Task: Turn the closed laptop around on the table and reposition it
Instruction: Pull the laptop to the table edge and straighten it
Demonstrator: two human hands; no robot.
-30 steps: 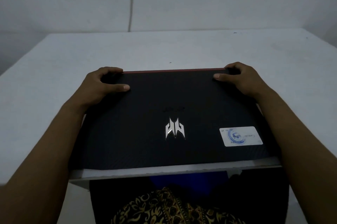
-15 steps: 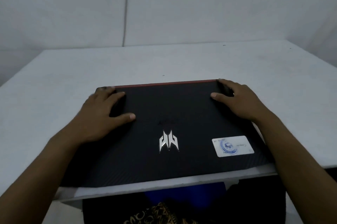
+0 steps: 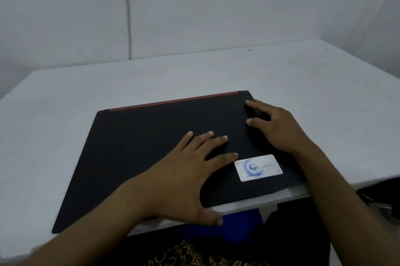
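Observation:
The closed black laptop (image 3: 138, 157) lies flat on the white table (image 3: 216, 71), its red-trimmed edge facing away from me and its near edge at the table's front. A white sticker (image 3: 258, 167) sits on the lid near the right front corner. My left hand (image 3: 188, 177) lies spread on the middle of the lid, fingers apart, thumb hooked over the near edge; it covers the silver logo. My right hand (image 3: 277, 127) rests palm down on the lid's far right corner, fingers apart.
A pale wall with a thin vertical cable (image 3: 127, 10) stands behind the table. Below the front edge I see blue and dark patterned cloth (image 3: 194, 255) on my lap. A dark object (image 3: 381, 200) shows at the right edge.
My left hand has slid from the far left corner to the middle of the lid. The laptop has swung a little, its right side now farther away. My right hand stayed at its corner.

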